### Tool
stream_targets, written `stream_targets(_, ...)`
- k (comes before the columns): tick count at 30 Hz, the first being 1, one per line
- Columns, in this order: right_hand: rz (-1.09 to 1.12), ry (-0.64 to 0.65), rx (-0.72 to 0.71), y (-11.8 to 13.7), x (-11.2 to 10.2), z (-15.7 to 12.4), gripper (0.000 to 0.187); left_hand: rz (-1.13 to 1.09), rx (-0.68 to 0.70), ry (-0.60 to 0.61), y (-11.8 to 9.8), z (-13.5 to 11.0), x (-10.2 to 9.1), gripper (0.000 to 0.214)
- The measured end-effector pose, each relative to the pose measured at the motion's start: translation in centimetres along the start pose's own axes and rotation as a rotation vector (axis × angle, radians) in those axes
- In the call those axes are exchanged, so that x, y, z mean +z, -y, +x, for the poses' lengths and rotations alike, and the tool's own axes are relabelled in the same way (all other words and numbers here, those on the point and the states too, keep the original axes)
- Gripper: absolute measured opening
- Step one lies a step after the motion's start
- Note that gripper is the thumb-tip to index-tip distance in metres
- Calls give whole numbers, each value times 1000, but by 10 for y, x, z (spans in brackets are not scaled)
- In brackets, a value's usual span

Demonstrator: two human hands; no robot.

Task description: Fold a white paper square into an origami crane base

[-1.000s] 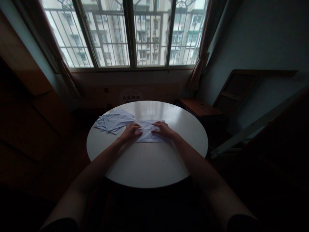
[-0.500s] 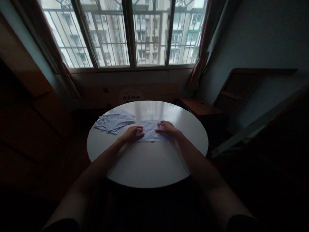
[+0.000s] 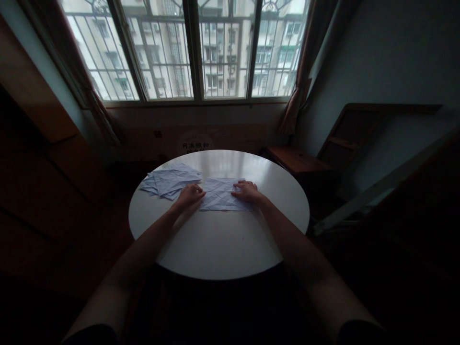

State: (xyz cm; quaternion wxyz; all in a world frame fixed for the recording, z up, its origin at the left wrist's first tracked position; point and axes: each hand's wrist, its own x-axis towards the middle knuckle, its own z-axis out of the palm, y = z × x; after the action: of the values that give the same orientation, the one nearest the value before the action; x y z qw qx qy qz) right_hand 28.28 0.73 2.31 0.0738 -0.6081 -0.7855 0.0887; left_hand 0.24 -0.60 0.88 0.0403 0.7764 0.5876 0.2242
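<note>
A creased sheet of paper (image 3: 221, 196) lies flat on the round white table (image 3: 219, 249), its fold lines showing. My left hand (image 3: 190, 195) is at the sheet's left edge, fingers curled and closed in a pinch on that edge. Across the right part of the same sheet rests my right hand (image 3: 247, 191), open, with thumb and fingers apart. Left of the sheet, beyond my left hand, is a loose pile of creased papers (image 3: 168, 178).
A low wooden table (image 3: 298, 159) stands behind the round table on the right. Farther right leans a wooden frame (image 3: 352, 124). A cardboard panel (image 3: 237, 136) with printed characters stands below the barred window (image 3: 223, 52). Brown cabinets (image 3: 32, 120) line the left.
My left hand has slid left from on top of the sheet to its left edge, and its fingers have curled closed. My right hand has barely moved.
</note>
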Motion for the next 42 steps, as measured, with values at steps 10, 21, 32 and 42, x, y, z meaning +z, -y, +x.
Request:
stream_targets(10,-4,3,-11,-1,2,2,59,-59,-67,10,-6,-2,-5,30)
stream_targets(21,-6,8,-15,-2,1,1,61,-244,122,-16,-1,3,3,27)
stream_targets(32,-8,8,-13,-1,2,2,60,-308,306,98,-1,-1,14,38)
stream_targets(42,-8,10,-16,0,1,0,60,-210,243,111,-3,1,9,36)
